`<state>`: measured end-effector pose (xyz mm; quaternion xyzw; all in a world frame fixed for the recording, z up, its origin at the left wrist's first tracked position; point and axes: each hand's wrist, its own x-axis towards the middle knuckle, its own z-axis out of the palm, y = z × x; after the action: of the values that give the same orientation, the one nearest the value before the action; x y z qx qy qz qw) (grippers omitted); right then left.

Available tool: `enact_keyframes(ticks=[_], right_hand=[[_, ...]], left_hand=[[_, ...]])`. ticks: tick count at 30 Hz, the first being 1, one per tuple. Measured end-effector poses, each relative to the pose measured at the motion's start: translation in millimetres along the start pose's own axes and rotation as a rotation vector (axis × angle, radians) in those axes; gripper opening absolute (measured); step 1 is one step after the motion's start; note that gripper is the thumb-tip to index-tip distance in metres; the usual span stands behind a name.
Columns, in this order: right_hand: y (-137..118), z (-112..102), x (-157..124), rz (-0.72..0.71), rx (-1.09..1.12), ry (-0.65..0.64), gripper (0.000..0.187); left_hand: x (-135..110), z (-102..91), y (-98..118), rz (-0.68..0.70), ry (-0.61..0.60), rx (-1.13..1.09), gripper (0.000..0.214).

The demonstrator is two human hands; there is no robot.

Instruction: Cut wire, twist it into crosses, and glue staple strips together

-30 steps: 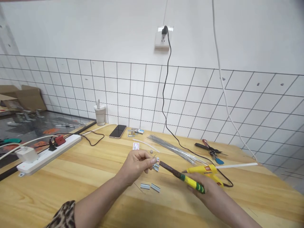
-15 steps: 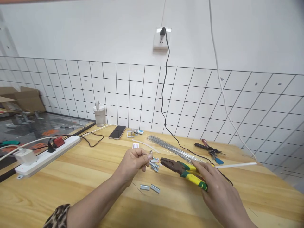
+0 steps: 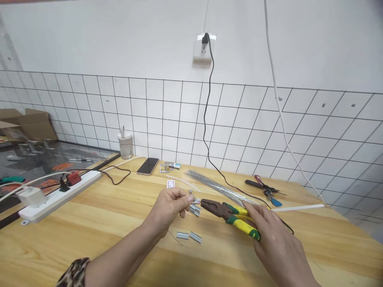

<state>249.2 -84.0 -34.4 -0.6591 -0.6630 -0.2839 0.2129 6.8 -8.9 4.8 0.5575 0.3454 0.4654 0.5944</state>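
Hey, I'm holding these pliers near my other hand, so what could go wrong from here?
Your left hand has its pinched fingers close to the tips of the pliers, so a slip might nip them. The black cord passes behind your right hand in this view and could get snagged. The thin metal wires lie loose near that hand, so a careless sweep might scatter them.

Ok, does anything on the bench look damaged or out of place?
The pliers in the right hand have a brown, rusty-looking head, though it may be grime. A thin wire-like scrap lies loose beside the metal channels, apart from the wire bundle. I see no spill.
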Motion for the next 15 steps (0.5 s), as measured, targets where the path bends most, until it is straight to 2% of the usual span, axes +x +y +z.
enact_keyframes(ticks=[12,15], right_hand=[[0.1,3.0,-2.3,-0.008,0.031,-0.033,0.058],[0.7,4.3,-2.1,0.026,0.066,-0.091,0.057]], left_hand=[[2.4,2.2,-2.3,0.006,0.009,-0.003,0.026],[2.1,1.6,-3.4,0.020,-0.004,0.003,0.026]])
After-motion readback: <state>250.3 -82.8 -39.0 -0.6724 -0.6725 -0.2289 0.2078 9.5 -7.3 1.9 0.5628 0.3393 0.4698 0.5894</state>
